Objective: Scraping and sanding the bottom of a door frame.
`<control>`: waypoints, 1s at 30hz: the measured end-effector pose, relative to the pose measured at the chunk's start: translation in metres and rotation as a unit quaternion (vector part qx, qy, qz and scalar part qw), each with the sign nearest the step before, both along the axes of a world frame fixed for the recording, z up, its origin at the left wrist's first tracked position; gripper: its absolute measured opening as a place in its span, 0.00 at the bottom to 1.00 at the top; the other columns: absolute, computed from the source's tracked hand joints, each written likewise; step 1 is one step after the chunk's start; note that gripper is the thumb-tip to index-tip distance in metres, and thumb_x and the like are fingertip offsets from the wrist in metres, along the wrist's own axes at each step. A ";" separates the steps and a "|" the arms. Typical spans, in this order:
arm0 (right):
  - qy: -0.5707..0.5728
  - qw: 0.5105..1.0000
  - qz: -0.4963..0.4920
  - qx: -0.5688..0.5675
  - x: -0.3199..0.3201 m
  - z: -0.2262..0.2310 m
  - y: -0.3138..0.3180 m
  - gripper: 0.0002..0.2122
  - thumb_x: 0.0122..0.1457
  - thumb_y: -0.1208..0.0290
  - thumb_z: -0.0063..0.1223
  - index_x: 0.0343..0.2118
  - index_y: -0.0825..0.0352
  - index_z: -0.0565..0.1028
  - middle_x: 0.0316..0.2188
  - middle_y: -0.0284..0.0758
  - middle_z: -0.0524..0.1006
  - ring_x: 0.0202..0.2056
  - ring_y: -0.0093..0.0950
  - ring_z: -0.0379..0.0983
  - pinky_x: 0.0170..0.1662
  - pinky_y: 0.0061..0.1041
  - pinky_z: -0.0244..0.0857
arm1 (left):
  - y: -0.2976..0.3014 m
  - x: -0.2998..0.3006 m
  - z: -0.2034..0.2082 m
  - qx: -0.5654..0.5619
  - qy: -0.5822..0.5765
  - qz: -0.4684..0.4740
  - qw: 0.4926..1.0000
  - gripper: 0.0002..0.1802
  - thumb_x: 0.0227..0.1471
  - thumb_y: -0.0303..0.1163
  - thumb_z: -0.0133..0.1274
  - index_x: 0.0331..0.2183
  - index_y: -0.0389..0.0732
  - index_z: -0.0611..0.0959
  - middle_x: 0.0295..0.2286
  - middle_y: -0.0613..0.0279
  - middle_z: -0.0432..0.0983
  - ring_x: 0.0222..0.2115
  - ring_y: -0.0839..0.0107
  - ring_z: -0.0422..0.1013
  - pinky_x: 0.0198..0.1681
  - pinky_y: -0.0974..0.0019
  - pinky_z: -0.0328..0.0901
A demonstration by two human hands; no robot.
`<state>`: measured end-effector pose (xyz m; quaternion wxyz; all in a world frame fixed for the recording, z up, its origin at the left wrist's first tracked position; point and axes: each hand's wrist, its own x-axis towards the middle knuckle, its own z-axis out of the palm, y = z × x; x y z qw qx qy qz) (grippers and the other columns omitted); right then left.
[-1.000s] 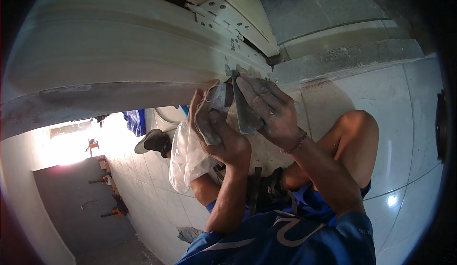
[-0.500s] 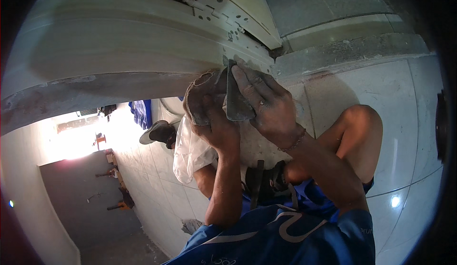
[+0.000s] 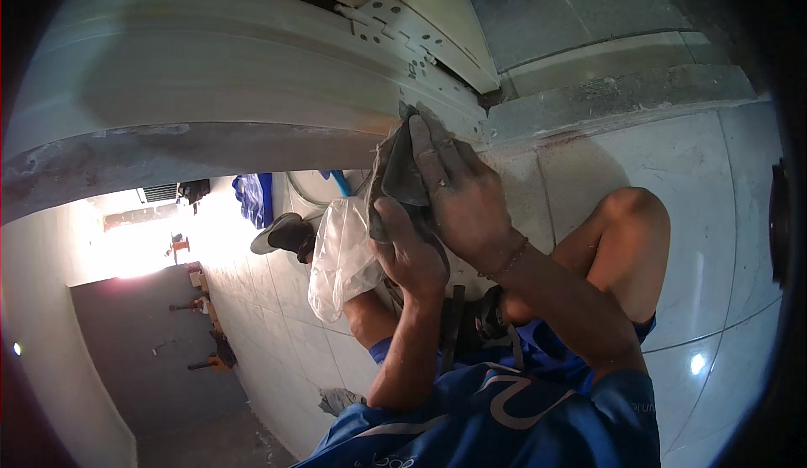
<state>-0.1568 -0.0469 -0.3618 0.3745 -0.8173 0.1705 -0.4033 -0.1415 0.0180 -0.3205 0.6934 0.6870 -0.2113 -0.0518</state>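
My left hand (image 3: 414,254) is closed around a grey-brown, curved, rough-edged piece (image 3: 381,178) smeared with what looks like wet filler; its kind is hard to tell. My right hand (image 3: 471,203) presses a thin dark flat scraper (image 3: 407,170) with its fingers stretched along it. The scraper overlaps the curved piece, and its narrow upper end is by a grey smear at the lower edge of the pale door frame (image 3: 252,73). Metal hinges (image 3: 387,21) with screw holes sit higher on the frame.
A clear plastic bag (image 3: 343,258) lies by my left forearm. A sandal (image 3: 277,233) is beyond it. Tools with orange parts (image 3: 220,354) line the wall edge at left. A grey stone sill (image 3: 622,94) runs along the right. White tiles (image 3: 672,233) cover the floor.
The curved piece has turned more upright and moved right, closer against the scraper. My left hand has shifted right with it; the scraper has tilted over the piece.
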 end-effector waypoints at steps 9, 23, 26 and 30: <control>0.069 0.992 0.102 0.038 -0.015 0.019 -0.009 0.40 0.42 0.74 0.56 0.59 0.76 0.50 0.56 0.54 0.57 0.51 0.49 0.63 0.50 0.36 0.65 | 0.021 0.014 0.028 0.245 0.005 -0.078 0.966 0.26 0.53 0.40 0.53 0.49 0.33 0.71 0.43 0.56 0.72 0.43 0.70 0.66 0.48 0.67 0.60; 0.016 0.950 0.233 0.206 -0.026 0.012 -0.035 0.40 0.38 0.71 0.63 0.59 0.63 0.59 0.42 0.44 0.72 0.41 0.38 0.71 0.46 0.31 0.64 | 0.052 -0.018 -0.031 0.011 0.346 -0.008 0.938 0.26 0.60 0.46 0.40 0.52 0.37 0.65 0.45 0.57 0.68 0.44 0.67 0.67 0.47 0.60 0.65; -0.004 0.948 0.223 0.227 -0.025 0.018 -0.027 0.39 0.39 0.72 0.62 0.59 0.62 0.59 0.43 0.46 0.72 0.42 0.39 0.71 0.47 0.31 0.64 | 0.076 -0.032 -0.077 0.044 0.475 -0.016 0.879 0.27 0.61 0.47 0.38 0.53 0.37 0.64 0.47 0.57 0.66 0.46 0.65 0.66 0.48 0.56 0.64; -0.037 0.967 0.163 0.191 -0.020 0.017 -0.018 0.39 0.40 0.73 0.61 0.59 0.66 0.57 0.45 0.52 0.70 0.45 0.46 0.69 0.48 0.35 0.63 | 0.098 -0.069 -0.091 0.206 0.536 -0.087 0.814 0.32 0.60 0.51 0.37 0.53 0.34 0.63 0.50 0.56 0.65 0.48 0.62 0.65 0.53 0.56 0.59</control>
